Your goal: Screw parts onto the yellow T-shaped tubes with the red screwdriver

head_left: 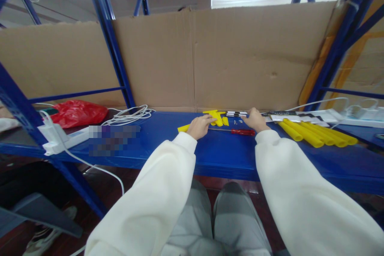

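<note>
The left hand is on the yellow pieces. They poke out past its fingers. The right hand is by the black and white sticks. I can't tell if either hand's fingers are pinched or apart.

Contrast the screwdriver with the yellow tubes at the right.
The screwdriver is single and slim, with a red handle; the yellow tubes are several and thick. The screwdriver lies crosswise, while the yellow tubes slant toward the person. Both rest on the blue shelf.
</note>
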The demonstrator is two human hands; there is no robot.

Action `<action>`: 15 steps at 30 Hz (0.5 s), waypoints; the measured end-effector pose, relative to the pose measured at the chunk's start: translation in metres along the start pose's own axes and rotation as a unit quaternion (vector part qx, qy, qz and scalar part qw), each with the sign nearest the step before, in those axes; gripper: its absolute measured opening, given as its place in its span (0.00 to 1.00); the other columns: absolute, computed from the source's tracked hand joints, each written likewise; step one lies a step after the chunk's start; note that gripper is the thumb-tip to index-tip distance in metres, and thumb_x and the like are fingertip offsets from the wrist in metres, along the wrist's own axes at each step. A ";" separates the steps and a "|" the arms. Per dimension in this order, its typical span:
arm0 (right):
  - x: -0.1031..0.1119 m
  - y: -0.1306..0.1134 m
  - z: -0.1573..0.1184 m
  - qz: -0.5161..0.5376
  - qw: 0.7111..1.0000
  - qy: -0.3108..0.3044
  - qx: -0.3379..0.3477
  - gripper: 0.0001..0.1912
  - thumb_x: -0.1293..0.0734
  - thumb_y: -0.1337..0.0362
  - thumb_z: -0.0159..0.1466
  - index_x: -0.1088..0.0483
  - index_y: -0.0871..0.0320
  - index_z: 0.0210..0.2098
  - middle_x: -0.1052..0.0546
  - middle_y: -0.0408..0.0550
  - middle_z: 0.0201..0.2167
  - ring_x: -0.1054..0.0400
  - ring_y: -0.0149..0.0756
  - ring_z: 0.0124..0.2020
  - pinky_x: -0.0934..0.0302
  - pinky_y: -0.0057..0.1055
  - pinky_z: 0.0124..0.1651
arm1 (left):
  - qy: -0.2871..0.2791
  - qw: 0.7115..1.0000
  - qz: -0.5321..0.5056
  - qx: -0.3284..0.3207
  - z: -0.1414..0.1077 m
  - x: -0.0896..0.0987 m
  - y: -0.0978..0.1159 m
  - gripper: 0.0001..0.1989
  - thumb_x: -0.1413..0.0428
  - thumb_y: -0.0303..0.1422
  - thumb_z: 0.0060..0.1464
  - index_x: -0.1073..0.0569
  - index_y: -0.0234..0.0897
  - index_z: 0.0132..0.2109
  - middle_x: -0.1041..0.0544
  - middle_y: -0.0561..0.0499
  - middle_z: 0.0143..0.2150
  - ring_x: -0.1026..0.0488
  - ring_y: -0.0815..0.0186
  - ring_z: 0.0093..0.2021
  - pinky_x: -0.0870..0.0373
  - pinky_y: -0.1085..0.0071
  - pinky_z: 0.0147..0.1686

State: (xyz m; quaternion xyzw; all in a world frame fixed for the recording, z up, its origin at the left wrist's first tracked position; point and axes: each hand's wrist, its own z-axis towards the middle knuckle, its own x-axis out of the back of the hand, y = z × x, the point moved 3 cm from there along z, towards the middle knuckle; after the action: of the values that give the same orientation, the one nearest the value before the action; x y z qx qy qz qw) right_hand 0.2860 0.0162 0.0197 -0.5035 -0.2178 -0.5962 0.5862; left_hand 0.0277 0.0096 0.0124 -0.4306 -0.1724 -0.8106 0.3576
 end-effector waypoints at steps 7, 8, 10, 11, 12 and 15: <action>-0.023 -0.043 -0.012 0.049 0.932 -0.021 0.357 0.39 0.37 0.63 0.64 0.49 0.52 0.73 0.38 0.58 0.69 0.41 0.53 0.67 0.41 0.56 0.63 | 0.018 0.997 -0.033 -0.064 0.004 -0.008 -0.001 0.20 0.49 0.20 0.58 0.20 0.39 0.52 0.21 0.47 0.57 0.24 0.62 0.58 0.28 0.63 0.59; -0.027 -0.048 -0.016 0.050 0.922 -0.031 0.383 0.39 0.38 0.66 0.64 0.50 0.51 0.73 0.40 0.57 0.70 0.42 0.52 0.67 0.42 0.56 0.64 | 0.020 0.996 -0.038 -0.075 0.004 -0.009 -0.001 0.20 0.49 0.20 0.58 0.20 0.38 0.52 0.21 0.47 0.57 0.24 0.62 0.58 0.28 0.63 0.59; -0.032 -0.056 -0.021 0.050 0.912 -0.043 0.406 0.38 0.40 0.71 0.64 0.48 0.50 0.73 0.41 0.55 0.71 0.42 0.50 0.68 0.43 0.56 0.65 | 0.024 0.994 -0.049 -0.093 0.005 -0.011 -0.001 0.20 0.48 0.20 0.58 0.20 0.37 0.52 0.21 0.46 0.57 0.24 0.62 0.58 0.29 0.63 0.60; -0.034 -0.059 -0.023 0.052 0.908 -0.044 0.413 0.37 0.42 0.73 0.64 0.46 0.50 0.72 0.40 0.54 0.71 0.42 0.49 0.68 0.43 0.56 0.65 | 0.026 0.993 -0.053 -0.101 0.005 -0.011 -0.002 0.19 0.48 0.20 0.58 0.20 0.37 0.52 0.21 0.45 0.57 0.24 0.62 0.58 0.29 0.63 0.60; -0.034 -0.062 -0.024 0.055 0.904 -0.043 0.421 0.36 0.42 0.73 0.64 0.43 0.50 0.71 0.38 0.54 0.70 0.41 0.48 0.68 0.43 0.55 0.65 | 0.028 0.992 -0.058 -0.107 0.005 -0.012 -0.002 0.19 0.48 0.20 0.58 0.20 0.37 0.52 0.21 0.45 0.57 0.24 0.62 0.58 0.29 0.63 0.60; -0.033 -0.066 -0.026 0.078 0.888 -0.033 0.451 0.34 0.42 0.74 0.65 0.38 0.51 0.69 0.31 0.54 0.66 0.36 0.45 0.65 0.41 0.50 0.65 | 0.036 0.990 -0.064 -0.119 0.004 -0.013 -0.001 0.18 0.48 0.21 0.59 0.21 0.37 0.52 0.20 0.45 0.57 0.24 0.62 0.58 0.28 0.63 0.59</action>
State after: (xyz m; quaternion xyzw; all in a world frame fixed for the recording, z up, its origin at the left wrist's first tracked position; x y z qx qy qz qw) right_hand 0.2101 0.0243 0.0032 -0.2197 -0.4421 -0.3690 0.7875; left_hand 0.0341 0.0185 0.0042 -0.4284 -0.0891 -0.8617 0.2570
